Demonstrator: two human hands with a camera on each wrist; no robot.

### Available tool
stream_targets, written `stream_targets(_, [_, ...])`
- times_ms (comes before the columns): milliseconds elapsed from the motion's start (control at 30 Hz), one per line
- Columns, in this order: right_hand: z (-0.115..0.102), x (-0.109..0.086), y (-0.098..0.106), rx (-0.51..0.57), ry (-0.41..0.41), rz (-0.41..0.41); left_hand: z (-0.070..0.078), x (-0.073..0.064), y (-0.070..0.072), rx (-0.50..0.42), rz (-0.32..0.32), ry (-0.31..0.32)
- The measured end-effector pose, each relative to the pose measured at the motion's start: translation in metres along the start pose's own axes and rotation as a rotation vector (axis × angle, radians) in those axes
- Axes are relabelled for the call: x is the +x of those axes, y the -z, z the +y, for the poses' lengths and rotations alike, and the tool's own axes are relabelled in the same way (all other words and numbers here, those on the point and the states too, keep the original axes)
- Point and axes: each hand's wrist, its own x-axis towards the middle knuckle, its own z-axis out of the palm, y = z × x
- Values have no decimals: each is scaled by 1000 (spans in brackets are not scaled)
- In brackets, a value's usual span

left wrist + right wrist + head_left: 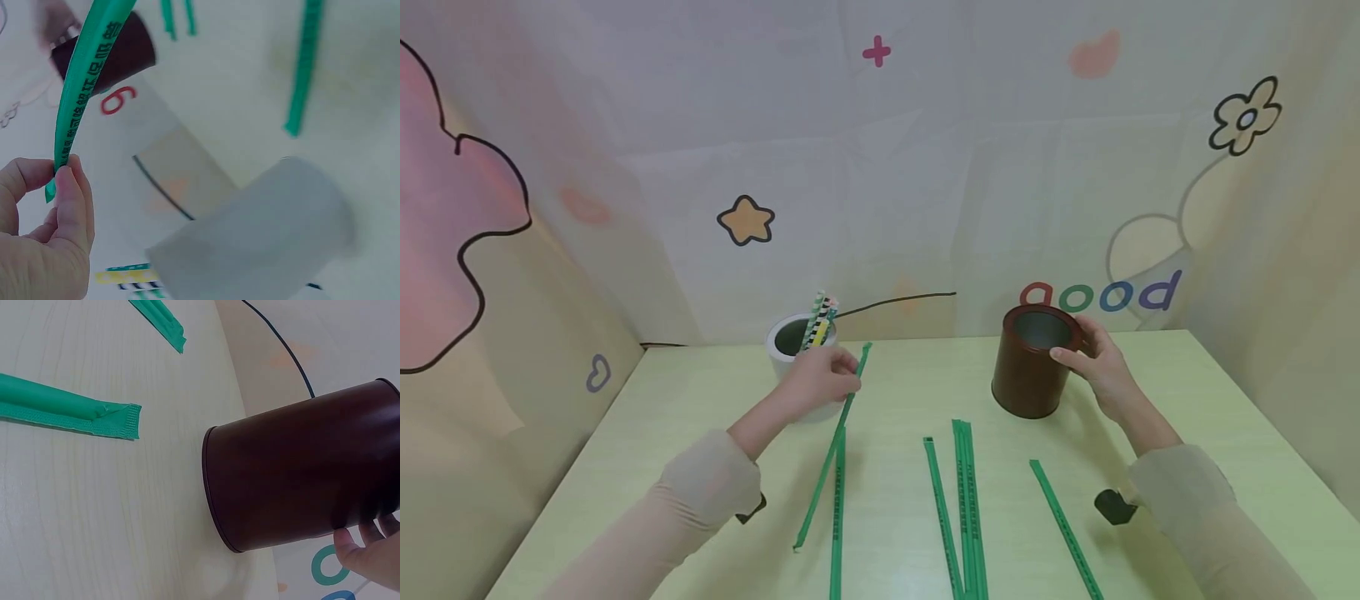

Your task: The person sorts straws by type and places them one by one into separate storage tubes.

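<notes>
My left hand (822, 382) pinches a green paper-wrapped straw (831, 467) near its upper end, between thumb and fingers. The straw slants down toward the front of the table; dark printing shows on its wrapper (81, 94) in the left wrist view. Just behind this hand stands a white cup (781, 354) holding several patterned straws (817, 327), partly hidden by the hand. My right hand (1103, 367) grips the right side of a dark brown cup (1028, 375) near the rim, thumb toward the front. In the right wrist view, fingertips touch the brown cup's wall (300, 469).
More green-wrapped straws lie on the pale table (737, 375): one straw (838, 517) under the held one, several (970, 508) in the middle, one (1066, 533) at right. A printed cloth backdrop (910, 167) hangs behind the table's rear edge.
</notes>
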Motion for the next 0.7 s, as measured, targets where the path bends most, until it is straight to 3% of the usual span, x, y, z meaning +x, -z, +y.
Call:
stream_targets(333, [-2, -1, -1, -11, -22, 5, 56, 30, 12, -200, 72, -110])
stream_targets(700, [-2, 1, 1, -40, -40, 4, 83, 58, 6, -626, 286, -194])
